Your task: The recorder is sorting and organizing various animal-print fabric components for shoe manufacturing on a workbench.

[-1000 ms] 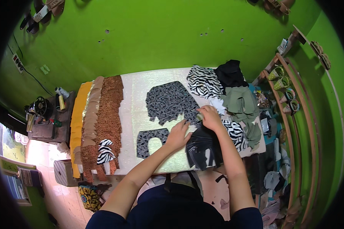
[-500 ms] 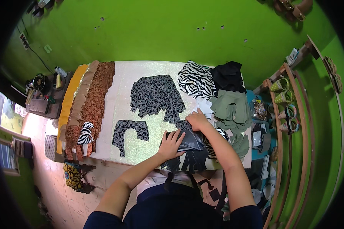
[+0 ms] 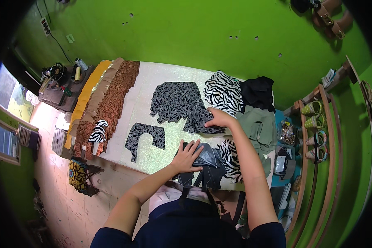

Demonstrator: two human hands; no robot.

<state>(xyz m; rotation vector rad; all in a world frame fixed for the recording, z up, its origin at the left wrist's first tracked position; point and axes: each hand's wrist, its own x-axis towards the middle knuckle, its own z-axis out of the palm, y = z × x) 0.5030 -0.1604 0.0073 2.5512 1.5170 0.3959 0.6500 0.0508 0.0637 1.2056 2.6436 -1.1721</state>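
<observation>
My left hand (image 3: 187, 157) lies with spread fingers on a pile of black cut pieces (image 3: 206, 169) at the table's near edge. Beside its fingertips the top of that pile looks smooth and dark grey. My right hand (image 3: 220, 118) pinches the edge of a black-and-grey patterned cut piece (image 3: 201, 121). That piece overlaps the lower right of a fanned stack of the same pattern (image 3: 173, 99). Left of my hands, a single curved, hook-shaped patterned piece (image 3: 146, 133) rests flat on the table.
Zebra-print pieces (image 3: 222, 93), black cloth (image 3: 257, 91) and olive pieces (image 3: 258, 128) crowd the right side. Overlapping leopard-print (image 3: 115, 101), tan and yellow strips (image 3: 84, 101) line the left. A wooden rack with shoes (image 3: 314, 121) stands at right; a green wall (image 3: 177, 37) bounds the back.
My right hand has carried the patterned piece up from beside the black pile onto the fanned stack. My left hand stays on the pile. The whole view has turned slightly.
</observation>
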